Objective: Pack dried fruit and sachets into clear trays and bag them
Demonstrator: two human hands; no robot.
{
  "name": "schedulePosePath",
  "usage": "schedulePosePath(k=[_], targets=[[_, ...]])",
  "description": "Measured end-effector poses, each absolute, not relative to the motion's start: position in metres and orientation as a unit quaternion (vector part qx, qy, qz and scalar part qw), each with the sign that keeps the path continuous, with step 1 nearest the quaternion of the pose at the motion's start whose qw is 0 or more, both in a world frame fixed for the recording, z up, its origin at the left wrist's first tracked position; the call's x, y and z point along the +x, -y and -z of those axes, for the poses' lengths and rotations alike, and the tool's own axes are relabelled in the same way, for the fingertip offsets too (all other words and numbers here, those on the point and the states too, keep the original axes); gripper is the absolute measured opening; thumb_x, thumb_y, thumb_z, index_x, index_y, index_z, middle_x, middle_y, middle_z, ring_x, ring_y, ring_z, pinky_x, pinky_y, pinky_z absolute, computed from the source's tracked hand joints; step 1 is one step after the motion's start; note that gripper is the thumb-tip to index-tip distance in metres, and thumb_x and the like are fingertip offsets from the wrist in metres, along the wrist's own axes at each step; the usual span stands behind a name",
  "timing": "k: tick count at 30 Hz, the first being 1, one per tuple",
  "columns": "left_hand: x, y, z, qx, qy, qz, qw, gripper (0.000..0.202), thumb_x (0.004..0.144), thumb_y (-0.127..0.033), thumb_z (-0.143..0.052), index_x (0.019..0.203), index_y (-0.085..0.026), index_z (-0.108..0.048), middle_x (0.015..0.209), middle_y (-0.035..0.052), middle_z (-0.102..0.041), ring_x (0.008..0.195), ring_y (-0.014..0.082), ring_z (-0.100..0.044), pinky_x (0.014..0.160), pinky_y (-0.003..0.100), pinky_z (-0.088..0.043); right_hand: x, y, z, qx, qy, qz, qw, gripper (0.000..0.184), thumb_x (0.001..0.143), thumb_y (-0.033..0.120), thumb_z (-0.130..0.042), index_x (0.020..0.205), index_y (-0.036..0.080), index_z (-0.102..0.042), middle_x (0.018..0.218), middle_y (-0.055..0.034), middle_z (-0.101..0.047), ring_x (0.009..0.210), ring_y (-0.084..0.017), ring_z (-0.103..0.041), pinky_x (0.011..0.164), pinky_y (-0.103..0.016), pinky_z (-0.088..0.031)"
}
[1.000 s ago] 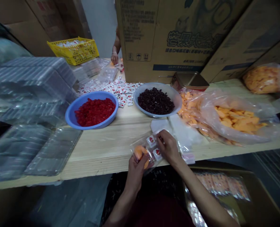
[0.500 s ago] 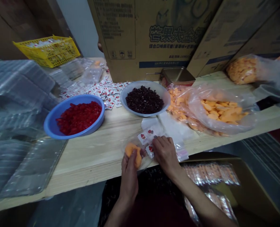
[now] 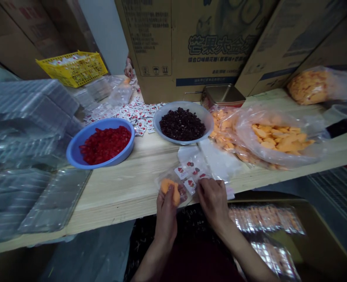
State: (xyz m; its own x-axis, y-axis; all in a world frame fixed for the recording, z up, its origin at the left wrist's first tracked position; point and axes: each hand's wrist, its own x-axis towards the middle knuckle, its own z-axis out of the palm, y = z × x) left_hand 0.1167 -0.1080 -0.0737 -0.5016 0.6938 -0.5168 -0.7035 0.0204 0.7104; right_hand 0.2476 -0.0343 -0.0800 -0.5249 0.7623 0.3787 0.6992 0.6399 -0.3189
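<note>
My left hand is closed around a small clear bag with orange dried fruit inside, at the near edge of the wooden table. My right hand pinches the same bag's open end, where small white sachets with red marks lie. A stack of empty clear bags sits just beyond my right hand.
A blue bowl of red pieces and a grey bowl of dark dried fruit stand behind. Plastic bags of orange slices lie right. Clear trays pile left. Loose sachets, a yellow basket, cartons, another person's hand.
Both hands have drawn slightly nearer the table edge with the bag. The view has shifted a little. The other person's hand has come back into sight at the rear.
</note>
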Motion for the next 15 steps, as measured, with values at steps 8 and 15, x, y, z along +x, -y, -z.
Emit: schedulePosePath(k=[8,15], targets=[[0.115,0.107,0.078,0.06,-0.549,-0.665,0.502,0.043,0.083,-0.049,-0.068,0.107,-0.012,-0.065,0.098,0.0109,-0.073,0.087,0.0207,-0.069,0.077,0.03,-0.052,0.214,0.005,0.079,-0.433,0.869,-0.043,0.234,0.015,0.094,0.01,-0.049,0.095,0.017,-0.062,0.082,-0.0053,-0.066,0.082,-0.023,-0.055,0.075,-0.037,-0.031],[0.131,0.064,0.087,0.092,-0.514,-0.714,0.467,0.032,0.082,-0.043,-0.071,0.099,-0.017,-0.065,0.093,0.0039,-0.07,0.088,0.0169,-0.064,0.08,0.027,-0.049,0.201,-0.006,0.073,-0.386,0.889,-0.029,0.245,0.02,0.094,0.01,-0.051,0.078,0.018,-0.06,0.077,-0.0062,-0.063,0.081,-0.024,-0.053,0.074,-0.035,-0.035]])
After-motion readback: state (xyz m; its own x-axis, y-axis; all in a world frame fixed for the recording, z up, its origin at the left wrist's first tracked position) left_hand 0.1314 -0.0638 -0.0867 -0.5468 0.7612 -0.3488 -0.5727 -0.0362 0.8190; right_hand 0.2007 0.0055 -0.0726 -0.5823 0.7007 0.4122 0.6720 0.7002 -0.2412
